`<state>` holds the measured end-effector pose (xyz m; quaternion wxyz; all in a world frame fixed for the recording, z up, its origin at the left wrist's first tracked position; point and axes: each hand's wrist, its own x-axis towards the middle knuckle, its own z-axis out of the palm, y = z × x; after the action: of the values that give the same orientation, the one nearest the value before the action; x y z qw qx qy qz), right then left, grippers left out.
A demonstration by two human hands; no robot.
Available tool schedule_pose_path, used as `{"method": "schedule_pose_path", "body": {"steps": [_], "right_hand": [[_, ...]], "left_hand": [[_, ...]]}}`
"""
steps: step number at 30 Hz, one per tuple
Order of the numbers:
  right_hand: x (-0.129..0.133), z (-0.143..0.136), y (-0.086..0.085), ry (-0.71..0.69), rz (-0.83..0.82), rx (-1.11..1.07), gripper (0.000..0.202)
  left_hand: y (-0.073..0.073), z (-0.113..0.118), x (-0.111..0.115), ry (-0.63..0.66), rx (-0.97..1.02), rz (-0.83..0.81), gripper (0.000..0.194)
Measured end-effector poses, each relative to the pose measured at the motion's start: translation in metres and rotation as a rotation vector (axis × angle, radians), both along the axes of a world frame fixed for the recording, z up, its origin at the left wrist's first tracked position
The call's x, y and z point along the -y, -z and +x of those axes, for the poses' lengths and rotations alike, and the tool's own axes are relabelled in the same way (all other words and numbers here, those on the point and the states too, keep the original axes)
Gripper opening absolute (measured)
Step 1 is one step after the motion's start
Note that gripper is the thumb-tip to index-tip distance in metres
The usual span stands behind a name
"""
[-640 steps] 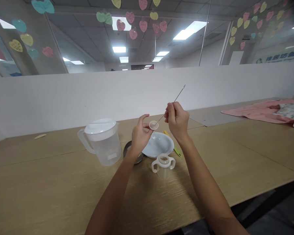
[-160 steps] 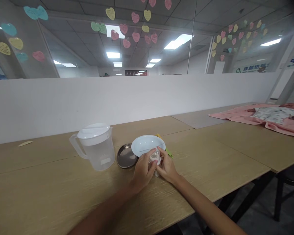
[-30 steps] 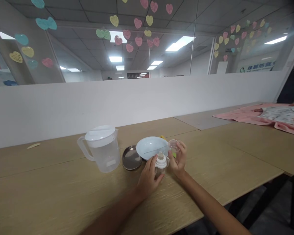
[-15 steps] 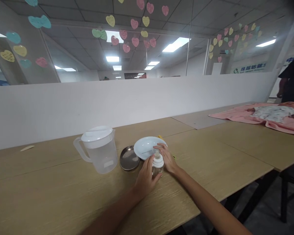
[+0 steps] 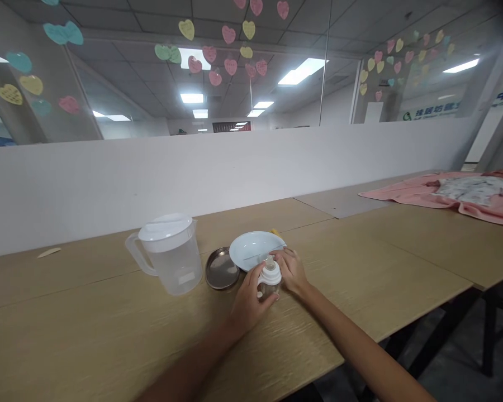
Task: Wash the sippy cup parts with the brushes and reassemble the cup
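Note:
A small baby bottle (image 5: pixel 270 274) stands upright on the table in front of me, with a white collar, a clear teat and a see-through body. My left hand (image 5: pixel 247 304) is wrapped round its left side, thumb across the front near the base. From the right, my right hand (image 5: pixel 292 272) bends its fingers in at the collar and teat; the fingertips are partly hidden behind the bottle top. Right behind the bottle is a pale white bowl (image 5: pixel 251 240) with a thin dark line across it. A round metal dish (image 5: pixel 221 271) lies left of the bowl.
A clear plastic pitcher (image 5: pixel 175 265) with a white lid stands to the left. Something yellow (image 5: pixel 275 231) peeks out behind the bowl. At the far right, a baby-like figure (image 5: pixel 471 190) lies on a pink towel (image 5: pixel 406 192). A white wall (image 5: pixel 235 173) rises behind the table.
My right hand has drawn its fingers back from over the bowl and curled them closer to the bottle top. My left hand stays round the bottle. The view has turned slightly.

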<state>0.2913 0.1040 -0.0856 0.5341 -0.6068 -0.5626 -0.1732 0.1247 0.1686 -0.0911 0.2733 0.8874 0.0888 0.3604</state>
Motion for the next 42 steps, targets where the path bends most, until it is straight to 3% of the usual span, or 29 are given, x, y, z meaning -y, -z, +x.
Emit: {"method": "schedule_pose_path", "body": {"steps": [6, 9, 15, 19, 23, 26, 29, 31, 33, 36, 39, 42], "right_hand": [[0.008, -0.016, -0.011, -0.275, -0.028, 0.028, 0.041], [0.01, -0.024, -0.017, -0.28, -0.072, 0.055, 0.038], [0.007, -0.016, -0.016, -0.33, -0.191, -0.218, 0.043], [0.008, -0.006, -0.02, -0.426, -0.276, -0.328, 0.039], [0.014, -0.001, -0.032, -0.65, -0.361, -0.392, 0.036], [0.017, 0.008, -0.035, -0.782, -0.379, -0.476, 0.053], [0.013, 0.026, -0.029, -0.625, -0.225, -0.707, 0.062], [0.008, 0.038, -0.024, -0.391, -0.065, -0.88, 0.051], [0.005, 0.043, -0.022, -0.261, 0.06, -0.977, 0.046], [0.006, 0.036, -0.023, -0.423, 0.056, -0.879, 0.048], [0.012, 0.019, -0.027, -0.635, -0.19, -0.626, 0.059], [0.016, 0.007, -0.031, -0.627, -0.405, -0.5, 0.052]], "left_hand": [[-0.01, 0.002, -0.001, 0.042, 0.041, -0.18, 0.084], [-0.021, 0.004, 0.005, 0.027, 0.047, -0.281, 0.091], [-0.048, 0.001, 0.017, 0.059, -0.086, -0.317, 0.047], [-0.058, -0.002, 0.017, 0.092, -0.116, -0.342, 0.045], [-0.055, -0.004, 0.014, 0.144, -0.064, -0.398, 0.062], [-0.049, -0.003, 0.011, 0.108, -0.081, -0.45, 0.08], [-0.046, -0.003, 0.011, 0.06, -0.11, -0.473, 0.085], [-0.048, -0.004, 0.012, 0.043, -0.104, -0.475, 0.079], [-0.051, -0.004, 0.015, 0.051, -0.093, -0.459, 0.067], [-0.055, -0.005, 0.018, 0.067, -0.085, -0.428, 0.051], [-0.054, -0.005, 0.018, 0.08, -0.088, -0.422, 0.046], [-0.053, -0.006, 0.017, 0.091, -0.073, -0.423, 0.049]]}}
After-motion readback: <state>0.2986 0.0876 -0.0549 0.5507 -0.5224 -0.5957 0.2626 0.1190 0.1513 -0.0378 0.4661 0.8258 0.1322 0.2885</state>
